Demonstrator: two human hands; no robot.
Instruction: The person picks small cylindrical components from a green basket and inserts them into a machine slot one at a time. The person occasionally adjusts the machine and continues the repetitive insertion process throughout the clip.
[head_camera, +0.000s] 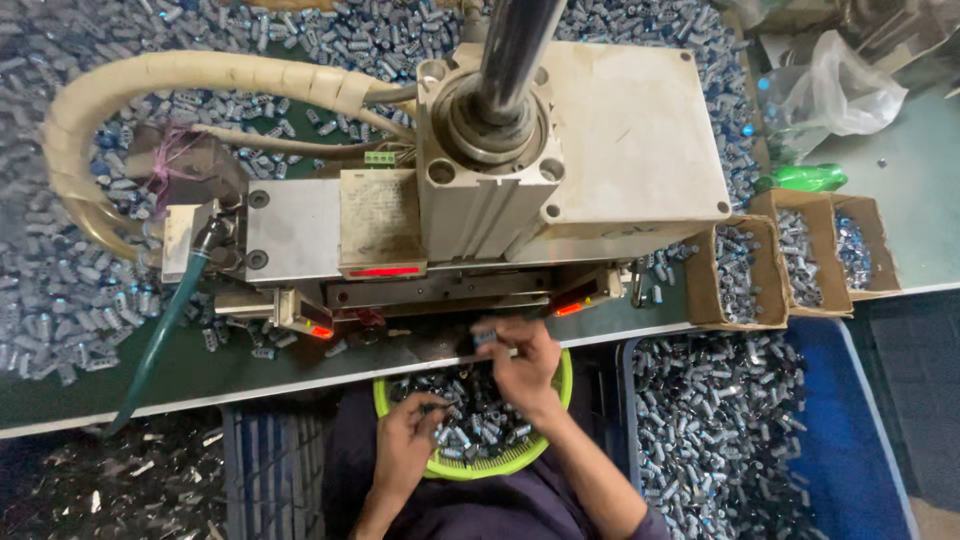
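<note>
Seen from above: seated operator at a green tabletop (250, 365) carrying a grey metal press machine with a vertical steel shaft (500, 180).

Right hand (522, 365) raised to the machine's front slot, fingers closed in a pinch on one small blue-and-silver cylindrical part (486, 335), held just at the feed opening. Left hand (408, 440) lowered into a round lime-green plastic basket (560, 385) resting on the lap, fingers curled over the loose parts, apparently picking up the next piece; whether one is actually gripped cannot be told.

Step judged in hand: feeding a single part into the press while the other hand fetches a replacement. Next move would seem to call for exact seating of the pinched part in the slot and fingers clear of the tooling.

Surroundings: heaps of identical small cylinders (60, 290) spread over the tabletop behind and left of the machine; three open brown cardboard boxes (790, 260) of parts at right; blue plastic crate (880, 450) full of parts below them; wrapped beige hose (100, 90) and green tube (160, 335) at left. Red indicator lights (385, 271) along the machine front. Access narrowed by the overhanging machine body.
</note>
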